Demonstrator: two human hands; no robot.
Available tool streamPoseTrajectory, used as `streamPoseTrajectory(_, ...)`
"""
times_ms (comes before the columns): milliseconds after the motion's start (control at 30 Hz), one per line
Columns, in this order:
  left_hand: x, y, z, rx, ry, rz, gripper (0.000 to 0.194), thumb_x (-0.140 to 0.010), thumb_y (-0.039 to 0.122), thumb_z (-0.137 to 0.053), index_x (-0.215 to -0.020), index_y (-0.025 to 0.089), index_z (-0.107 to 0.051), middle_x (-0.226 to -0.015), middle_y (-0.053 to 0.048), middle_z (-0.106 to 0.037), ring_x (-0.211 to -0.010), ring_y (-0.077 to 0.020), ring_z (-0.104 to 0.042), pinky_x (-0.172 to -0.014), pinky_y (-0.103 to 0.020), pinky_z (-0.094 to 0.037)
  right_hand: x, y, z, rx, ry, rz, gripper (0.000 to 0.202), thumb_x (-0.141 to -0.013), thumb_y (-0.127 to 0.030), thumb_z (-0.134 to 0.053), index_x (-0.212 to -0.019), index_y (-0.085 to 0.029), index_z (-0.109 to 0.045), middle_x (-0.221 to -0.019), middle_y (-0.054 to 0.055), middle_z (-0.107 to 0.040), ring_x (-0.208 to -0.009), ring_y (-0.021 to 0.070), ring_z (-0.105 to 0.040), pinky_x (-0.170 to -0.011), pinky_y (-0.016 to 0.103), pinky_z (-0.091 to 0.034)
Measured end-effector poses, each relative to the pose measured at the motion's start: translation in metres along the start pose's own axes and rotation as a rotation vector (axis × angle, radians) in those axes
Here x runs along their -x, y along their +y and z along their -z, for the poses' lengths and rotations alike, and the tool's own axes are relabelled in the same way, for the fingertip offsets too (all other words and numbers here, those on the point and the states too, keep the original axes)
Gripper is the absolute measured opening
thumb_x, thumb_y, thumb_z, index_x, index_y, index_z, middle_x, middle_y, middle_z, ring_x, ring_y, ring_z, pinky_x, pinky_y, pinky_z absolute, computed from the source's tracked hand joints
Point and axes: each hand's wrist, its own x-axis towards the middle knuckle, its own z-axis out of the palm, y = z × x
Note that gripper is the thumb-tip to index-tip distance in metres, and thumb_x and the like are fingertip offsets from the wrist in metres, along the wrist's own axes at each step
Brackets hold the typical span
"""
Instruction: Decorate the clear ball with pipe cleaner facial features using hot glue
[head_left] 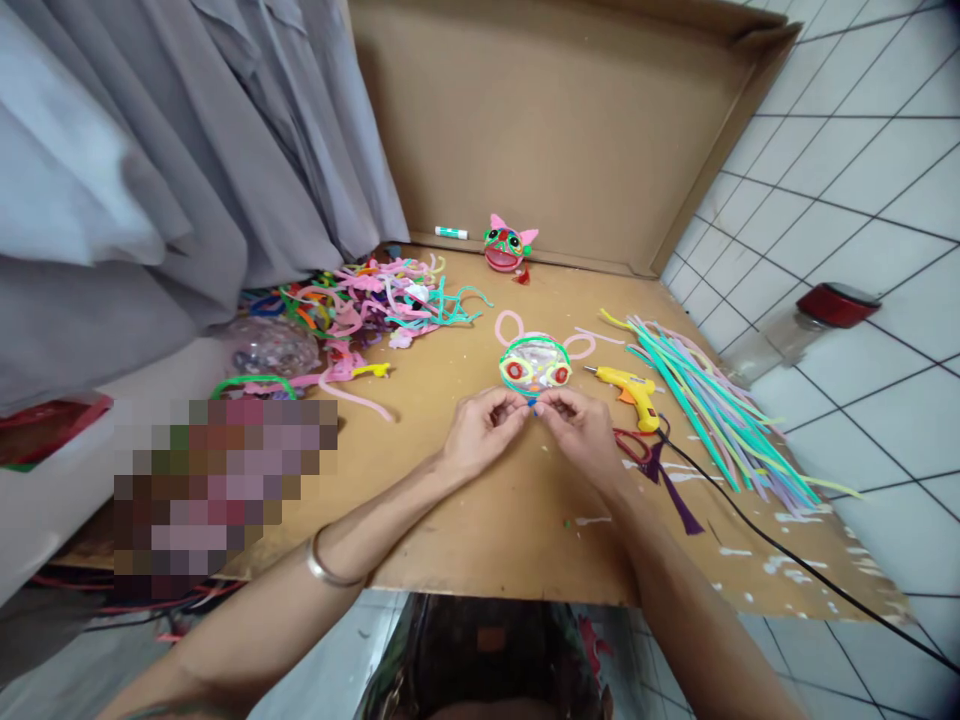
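In the head view, the left hand (484, 432) and right hand (576, 428) pinch a blue bit (533, 403), its shape mostly hidden between them. The toy face (535, 356) lies just beyond; whether they touch its lower edge is unclear. Right of the hands, the glue gun's (634, 394) cord (757, 527) runs out of frame; left, a pixelated patch (225, 490) conceals its contents.

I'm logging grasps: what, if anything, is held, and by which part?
A small blue piece, apparently by its opposite sides, between the left hand and right hand; its exact shape and material cannot be told.
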Motion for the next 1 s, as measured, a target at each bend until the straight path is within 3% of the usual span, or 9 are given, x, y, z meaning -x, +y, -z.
streamPoseTrajectory(100, -0.005, -0.002, 0.003, 0.068, 0.144, 0.070, 0.019, -0.078, 0.033, -0.062, -0.087, 0.016, -0.062, -0.075, -0.001, -0.059, -0.062, -0.0095, -0.050, -0.059, -0.022, -0.042, -0.004, 0.001, 0.005, -0.002, 0.076, 0.022, 0.016, -0.082, -0.030, -0.057, -0.076, -0.018, -0.066, -0.072, 0.002, -0.063, -0.063, 0.0135, -0.054, -0.058, 0.025, -0.043)
streamPoseTrajectory(267, -0.038, -0.012, 0.009, 0.248, 0.461, 0.136, 0.033, -0.077, 0.035, -0.063, -0.105, 0.020, -0.055, -0.109, -0.007, -0.060, -0.101, -0.0172, -0.057, -0.089, -0.030, -0.046, -0.010, 0.009, 0.006, 0.041, 0.205, 0.046, 0.018, -0.081, -0.034, -0.059, -0.076, -0.020, -0.068, -0.075, 0.002, -0.056, -0.067, 0.0145, -0.051, -0.062, 0.027, -0.044)
streamPoseTrajectory(433, -0.067, -0.017, 0.002, 0.350, 0.403, 0.216, 0.060, -0.077, 0.044, -0.066, -0.130, 0.026, -0.045, -0.144, -0.009, -0.044, -0.135, -0.0247, -0.040, -0.110, -0.039, -0.034, -0.012, 0.017, -0.003, 0.042, 0.236, 0.039, 0.020, -0.080, -0.036, -0.058, -0.073, -0.020, -0.066, -0.074, 0.001, -0.055, -0.066, 0.0149, -0.051, -0.063, 0.029, -0.045)
streamPoseTrajectory(600, -0.068, -0.032, -0.009, 0.404, 0.343, 0.365, 0.073, -0.075, 0.050, -0.066, -0.138, 0.027, -0.039, -0.156, -0.009, -0.031, -0.144, -0.0286, -0.029, -0.115, -0.042, -0.028, -0.013, 0.019, -0.007, 0.093, 0.246, 0.046, 0.018, -0.081, -0.034, -0.057, -0.074, -0.020, -0.067, -0.077, 0.002, -0.059, -0.068, 0.0163, -0.055, -0.069, 0.032, -0.046)
streamPoseTrajectory(733, -0.061, -0.042, -0.003, 0.318, 0.336, 0.325, 0.072, -0.070, 0.042, -0.070, -0.135, 0.024, -0.044, -0.150, -0.013, -0.040, -0.137, -0.0307, -0.039, -0.110, -0.044, -0.035, -0.014, 0.019, -0.007, 0.112, 0.256, 0.055, 0.017, -0.082, -0.034, -0.057, -0.077, -0.021, -0.067, -0.078, 0.002, -0.061, -0.070, 0.0165, -0.055, -0.071, 0.032, -0.046)
streamPoseTrajectory(800, -0.056, -0.037, 0.005, 0.154, 0.445, 0.209, 0.061, -0.069, 0.035, -0.070, -0.126, 0.021, -0.052, -0.138, -0.014, -0.051, -0.125, -0.0281, -0.051, -0.103, -0.042, -0.041, -0.013, 0.017, -0.006, 0.104, 0.267, 0.059, 0.017, -0.082, -0.034, -0.058, -0.077, -0.021, -0.067, -0.079, 0.002, -0.061, -0.071, 0.0165, -0.055, -0.070, 0.031, -0.046)
streamPoseTrajectory(867, -0.048, -0.025, 0.010, -0.063, 0.510, -0.008, 0.039, -0.072, 0.031, -0.068, -0.109, 0.019, -0.061, -0.115, -0.010, -0.064, -0.104, -0.0217, -0.059, -0.094, -0.037, -0.046, -0.011, 0.014, -0.004, 0.102, 0.274, 0.070, 0.016, -0.082, -0.034, -0.058, -0.077, -0.020, -0.066, -0.080, 0.002, -0.060, -0.073, 0.0165, -0.054, -0.071, 0.031, -0.047)
streamPoseTrajectory(933, -0.040, -0.012, 0.011, -0.176, 0.378, -0.183, 0.015, -0.079, 0.030, -0.062, -0.086, 0.018, -0.066, -0.081, -0.004, -0.066, -0.075, -0.0149, -0.059, -0.076, -0.029, -0.049, -0.008, 0.011, -0.001, 0.113, 0.257, 0.084, 0.014, -0.082, -0.032, -0.058, -0.078, -0.020, -0.066, -0.080, 0.002, -0.059, -0.074, 0.0166, -0.054, -0.072, 0.031, -0.047)
streamPoseTrajectory(1000, -0.033, -0.001, 0.007, -0.222, 0.255, -0.299, 0.016, -0.085, 0.029, -0.057, -0.079, 0.017, -0.066, -0.070, -0.003, -0.065, -0.062, -0.0115, -0.055, -0.065, -0.025, -0.047, -0.006, 0.009, 0.000, 0.125, 0.226, 0.104, 0.013, -0.083, -0.029, -0.057, -0.079, -0.021, -0.065, -0.081, 0.002, -0.057, -0.077, 0.0171, -0.054, -0.074, 0.031, -0.047)
